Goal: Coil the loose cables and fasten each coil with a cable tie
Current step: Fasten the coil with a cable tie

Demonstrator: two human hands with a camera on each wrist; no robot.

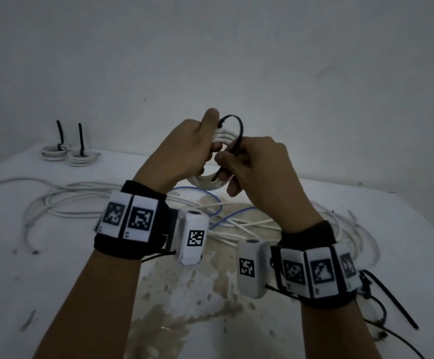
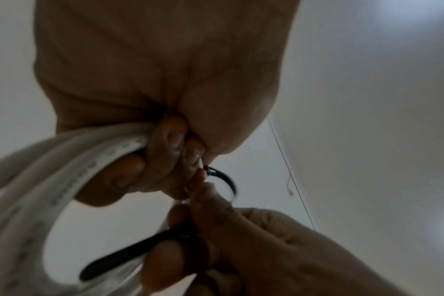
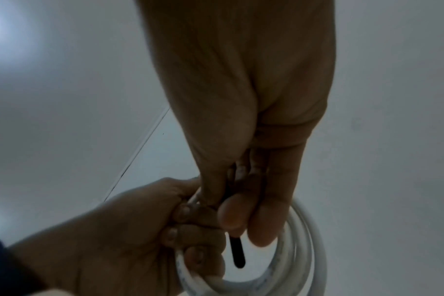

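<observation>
white cable coil (image 1: pixel 212 183) | left hand (image 1: pixel 184 149) grips it | right hand (image 1: pixel 256 161) pinches black cable tie (image 1: pixel 238 130), looped

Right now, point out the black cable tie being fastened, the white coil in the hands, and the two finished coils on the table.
black cable tie (image 1: pixel 239 128), head view, on its arched loop.
white coil (image 1: pixel 205 183), head view, on its lower curve.
finished coils (image 1: pixel 82 158), head view, on the right-hand coil's windings.

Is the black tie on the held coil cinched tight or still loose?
Loose: the black tie arcs clear of the white coil as an open loop; the right hand pinches its tail.
</observation>
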